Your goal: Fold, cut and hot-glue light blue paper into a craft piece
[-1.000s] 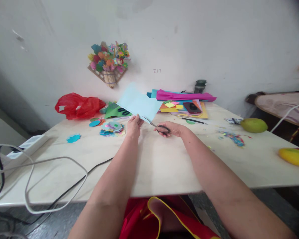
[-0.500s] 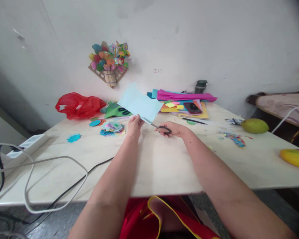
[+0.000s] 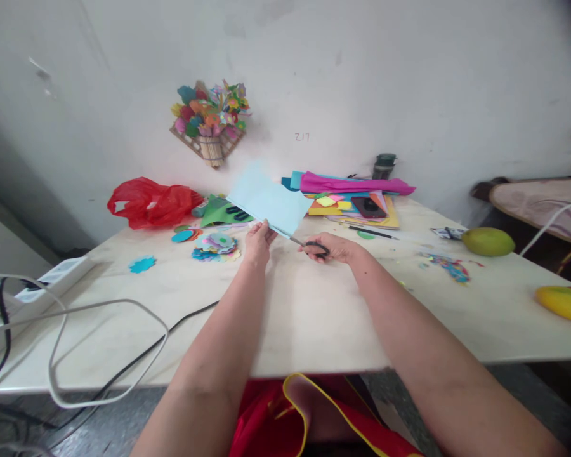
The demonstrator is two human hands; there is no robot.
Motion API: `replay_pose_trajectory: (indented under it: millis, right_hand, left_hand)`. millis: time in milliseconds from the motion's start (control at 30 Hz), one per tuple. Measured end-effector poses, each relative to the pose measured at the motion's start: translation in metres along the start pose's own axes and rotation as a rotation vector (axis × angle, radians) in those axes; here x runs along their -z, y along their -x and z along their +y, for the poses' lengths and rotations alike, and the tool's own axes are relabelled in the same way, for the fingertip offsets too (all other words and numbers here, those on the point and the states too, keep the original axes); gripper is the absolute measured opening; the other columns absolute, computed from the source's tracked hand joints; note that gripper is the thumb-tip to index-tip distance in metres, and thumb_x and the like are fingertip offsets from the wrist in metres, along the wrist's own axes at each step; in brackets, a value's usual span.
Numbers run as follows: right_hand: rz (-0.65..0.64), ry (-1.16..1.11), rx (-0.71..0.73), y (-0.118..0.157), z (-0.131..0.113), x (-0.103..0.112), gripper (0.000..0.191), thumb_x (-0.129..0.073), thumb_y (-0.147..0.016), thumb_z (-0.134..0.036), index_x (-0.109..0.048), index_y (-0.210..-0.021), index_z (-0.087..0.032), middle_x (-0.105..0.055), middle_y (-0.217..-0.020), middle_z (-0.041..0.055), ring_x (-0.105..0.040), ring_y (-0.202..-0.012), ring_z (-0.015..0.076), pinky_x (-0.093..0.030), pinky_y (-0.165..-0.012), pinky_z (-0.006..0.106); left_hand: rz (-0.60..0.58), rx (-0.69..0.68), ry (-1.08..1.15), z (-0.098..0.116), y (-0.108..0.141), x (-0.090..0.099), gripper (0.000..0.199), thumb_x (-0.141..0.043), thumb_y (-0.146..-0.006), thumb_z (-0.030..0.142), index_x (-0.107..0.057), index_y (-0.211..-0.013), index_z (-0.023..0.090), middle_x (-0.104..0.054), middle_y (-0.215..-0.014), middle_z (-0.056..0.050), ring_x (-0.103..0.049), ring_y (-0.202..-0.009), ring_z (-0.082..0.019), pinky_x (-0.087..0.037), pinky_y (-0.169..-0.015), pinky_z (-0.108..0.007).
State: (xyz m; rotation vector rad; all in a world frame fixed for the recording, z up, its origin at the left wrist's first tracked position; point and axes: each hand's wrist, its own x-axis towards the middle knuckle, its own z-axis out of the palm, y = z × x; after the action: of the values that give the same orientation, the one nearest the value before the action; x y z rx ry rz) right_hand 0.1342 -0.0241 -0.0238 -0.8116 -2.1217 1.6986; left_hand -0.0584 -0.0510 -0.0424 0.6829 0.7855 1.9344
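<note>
A light blue sheet of paper (image 3: 272, 200) is held tilted above the table, its lower edge pinched in my left hand (image 3: 259, 241). My right hand (image 3: 327, 246) is closed round the dark handles of a pair of scissors (image 3: 318, 249). The scissor blades point left and lie along the sheet's lower edge, near its right corner. A stack of cut paper flowers (image 3: 215, 246) rests on the table just left of my left hand, with a single blue paper flower (image 3: 142, 264) farther left.
A red plastic bag (image 3: 152, 202), coloured papers (image 3: 352, 184) and a phone (image 3: 368, 207) lie along the back. Cables (image 3: 109, 301) and a power strip (image 3: 42, 289) are at left. A green fruit (image 3: 488, 241), a yellow fruit (image 3: 562, 302) and paper scraps (image 3: 450, 266) sit at right.
The whole view has shifted very slightly. My hands, the sheet and the scissors keep nearly the same positions.
</note>
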Motion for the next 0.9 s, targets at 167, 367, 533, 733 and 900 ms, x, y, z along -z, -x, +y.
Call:
replay_pose_trajectory:
  millis: [167,367,533,733,900]
  right_hand:
    - [-0.006,0.013,-0.012,0.006,0.001,0.005,0.024,-0.057,-0.069,-0.026,-0.06,-0.086,-0.01,-0.05,-0.048,-0.0034,-0.04,-0.04,0.0057,-0.022,-0.038,0.02]
    - [-0.017,-0.033,-0.07,0.011,0.0,0.008,0.024,-0.059,-0.068,-0.026,-0.06,-0.086,-0.01,-0.049,-0.047,-0.0038,-0.04,-0.038,0.0052,-0.021,-0.036,0.019]
    - [-0.017,-0.045,-0.086,0.011,0.002,0.01,0.025,-0.059,-0.067,-0.027,-0.06,-0.086,-0.011,-0.051,-0.05,-0.0034,-0.04,-0.037,0.0046,-0.02,-0.034,0.018]
    - [-0.002,-0.008,-0.096,0.01,0.002,0.008,0.024,-0.059,-0.069,-0.028,-0.059,-0.085,-0.011,-0.051,-0.049,-0.003,-0.041,-0.037,0.0042,-0.018,-0.033,0.018]
    - [-0.006,-0.007,-0.09,0.008,0.004,0.008,0.022,-0.059,-0.07,-0.027,-0.058,-0.085,-0.012,-0.052,-0.05,-0.0029,-0.041,-0.037,0.0042,-0.017,-0.033,0.017]
  left_hand:
    - [0.047,-0.031,0.018,0.003,-0.005,0.003,0.022,-0.07,-0.065,0.028,-0.052,-0.07,0.017,-0.062,-0.064,0.002,-0.061,-0.063,-0.011,-0.048,-0.07,-0.028]
    - [0.038,-0.027,-0.006,0.005,-0.007,0.007,0.025,-0.07,-0.064,0.029,-0.049,-0.068,0.017,-0.062,-0.06,0.002,-0.061,-0.059,-0.011,-0.049,-0.067,-0.027]
    - [0.033,-0.028,-0.024,0.004,-0.005,0.006,0.028,-0.071,-0.063,0.031,-0.047,-0.069,0.018,-0.062,-0.061,0.002,-0.061,-0.058,-0.011,-0.049,-0.066,-0.027]
    - [0.041,-0.037,-0.049,0.002,-0.004,0.005,0.026,-0.068,-0.065,0.032,-0.047,-0.07,0.018,-0.061,-0.062,0.003,-0.061,-0.057,-0.011,-0.048,-0.068,-0.028]
    - [0.045,-0.051,-0.045,0.0,-0.004,0.004,0.03,-0.07,-0.062,0.034,-0.046,-0.07,0.018,-0.06,-0.061,0.003,-0.06,-0.055,-0.01,-0.048,-0.066,-0.027]
